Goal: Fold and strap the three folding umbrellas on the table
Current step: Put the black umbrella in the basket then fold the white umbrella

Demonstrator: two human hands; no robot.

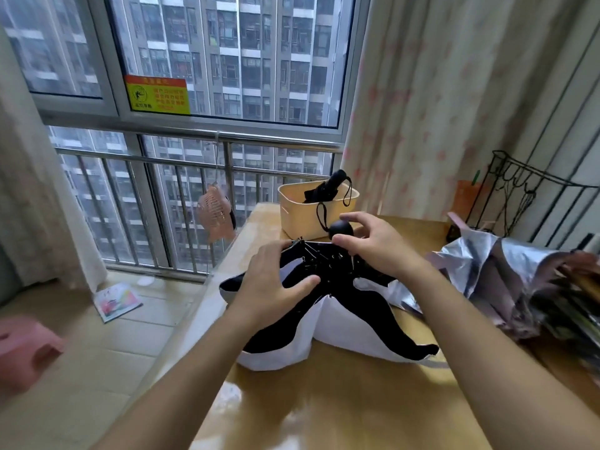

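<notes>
A white umbrella with a black lining (344, 323) lies collapsed but unfolded in the middle of the wooden table (341, 401). My left hand (276, 280) curls round its bunched ribs and canopy on the left side. My right hand (373, 241) hovers at the round black handle (341, 229), thumb and fingers curved round it, touching the shaft. A silver and mauve umbrella (506, 280) sprawls loose at the right. A black umbrella (324, 190) sits folded in the beige basket (302, 219) at the table's far edge.
A window with a metal railing (194, 164) runs behind the table. Curtains hang at the right. A black wire rack (532, 203) stands at the far right. A pink stool (26, 352) and a booklet (117, 300) are on the floor to the left.
</notes>
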